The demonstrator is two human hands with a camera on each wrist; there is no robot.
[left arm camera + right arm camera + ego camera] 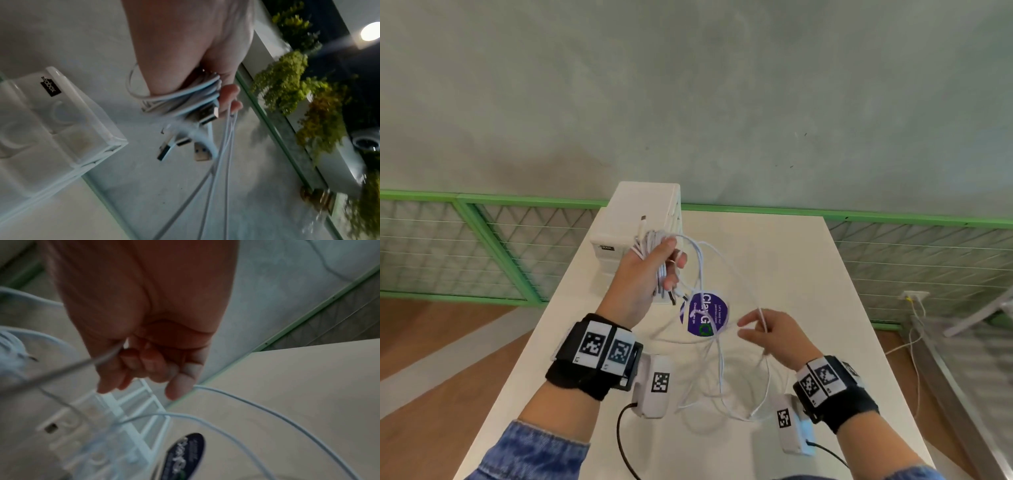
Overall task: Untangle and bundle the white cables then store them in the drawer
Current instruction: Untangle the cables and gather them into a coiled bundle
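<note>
One drawer unit at 12 o'clock | left hand curled round coiled white cables | right hand pinching one strand

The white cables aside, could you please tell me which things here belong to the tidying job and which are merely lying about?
Part of the job:
- white cables, coiled bundle gripped by the left hand
- loose strand pinched by the right hand
- white drawer unit, drawers shut

Just lying about:
- purple round sticker on the white table
- wall socket with its own lead
</note>
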